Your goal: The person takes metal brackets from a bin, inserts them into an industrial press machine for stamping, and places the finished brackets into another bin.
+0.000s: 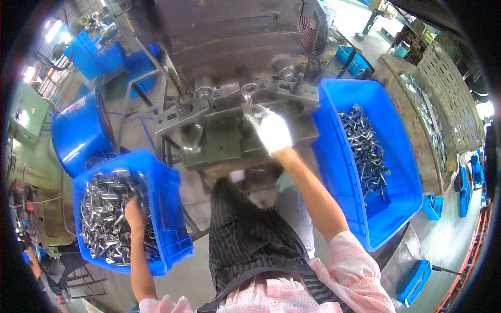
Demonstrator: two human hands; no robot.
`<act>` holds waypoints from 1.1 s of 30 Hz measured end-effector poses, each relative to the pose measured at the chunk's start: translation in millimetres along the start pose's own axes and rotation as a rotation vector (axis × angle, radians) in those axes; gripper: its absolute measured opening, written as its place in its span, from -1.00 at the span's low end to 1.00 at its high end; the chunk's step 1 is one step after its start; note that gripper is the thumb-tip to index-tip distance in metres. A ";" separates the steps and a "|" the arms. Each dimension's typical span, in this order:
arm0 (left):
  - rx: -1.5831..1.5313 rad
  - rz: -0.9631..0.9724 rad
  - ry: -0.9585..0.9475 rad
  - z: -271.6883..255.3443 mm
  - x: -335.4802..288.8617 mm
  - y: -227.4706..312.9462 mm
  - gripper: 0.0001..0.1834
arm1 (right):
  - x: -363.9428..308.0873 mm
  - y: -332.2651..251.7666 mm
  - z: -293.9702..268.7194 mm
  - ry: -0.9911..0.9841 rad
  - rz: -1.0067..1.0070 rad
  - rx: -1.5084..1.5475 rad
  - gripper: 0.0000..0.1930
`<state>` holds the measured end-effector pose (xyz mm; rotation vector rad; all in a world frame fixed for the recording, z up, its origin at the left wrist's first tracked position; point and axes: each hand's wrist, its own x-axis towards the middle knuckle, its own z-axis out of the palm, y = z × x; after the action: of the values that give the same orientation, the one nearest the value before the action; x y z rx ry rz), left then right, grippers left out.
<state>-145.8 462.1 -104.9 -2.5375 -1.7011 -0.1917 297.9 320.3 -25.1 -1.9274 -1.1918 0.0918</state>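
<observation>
My right hand (273, 132), in a white glove, reaches to the press tooling with its fingers closed round a small bent metal part (249, 99) under the middle punch (247, 82). Glare and the glove hide much of that part. Off to the left, my bare left hand (134, 215) is down in a blue bin (169, 208) heaped with shiny bent metal brackets (104, 203). Its fingers are drawn together at the top of the heap; what they grip is too blurred to make out.
A second blue bin (399, 156) on the right holds more bent brackets (362, 146). Clamp bars (182, 112) flank the press die. Beyond the left bin stands a blue drum (81, 133). A fan (313, 28) and a wooden crate of flat metal pieces (425, 112) are at the right.
</observation>
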 end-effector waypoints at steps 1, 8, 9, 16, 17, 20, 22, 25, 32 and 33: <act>-0.106 -0.008 0.058 -9.8 4.5 6.0 -0.83 | -0.4 4.7 2.3 0.005 0.004 -0.004 -0.55; -0.596 -0.116 0.341 -93.4 -2.6 16.4 -0.86 | -2.1 -1.0 0.2 0.042 0.010 -0.018 -0.52; -0.835 -0.161 0.337 -108.5 -8.9 28.1 -0.87 | -1.3 -2.4 2.8 0.017 0.031 -0.019 -0.50; -1.373 -0.094 0.119 -138.3 -26.9 129.6 -0.82 | -4.6 9.4 -3.4 0.003 0.039 0.055 -0.43; -1.384 -0.088 0.093 -138.4 -28.3 137.1 -0.82 | -5.9 -13.5 -15.1 -0.061 0.183 0.142 -0.51; -1.457 -0.038 0.098 -141.0 -31.7 159.0 -0.80 | -13.9 10.0 -28.7 -0.005 -0.016 0.075 -0.62; -1.459 -0.023 0.094 -143.0 -34.7 164.4 -0.80 | -27.7 16.0 -63.1 0.094 -0.093 0.051 -0.65; -1.489 0.014 0.102 -137.0 -34.2 170.3 -0.79 | -41.5 31.3 -142.0 0.195 0.096 -0.227 -0.72; -1.464 -0.012 -0.160 -131.3 -35.7 201.8 -0.76 | -90.5 -4.6 -152.8 0.211 -0.106 -0.242 -0.40; -1.620 0.060 -0.196 -126.7 -36.6 214.5 -0.75 | -98.5 -44.5 -135.3 -0.071 0.206 0.141 -0.42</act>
<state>31.4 329.8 15.5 -3.5111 -1.8004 -2.1102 275.3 170.0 57.8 -1.9295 -1.0012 0.3472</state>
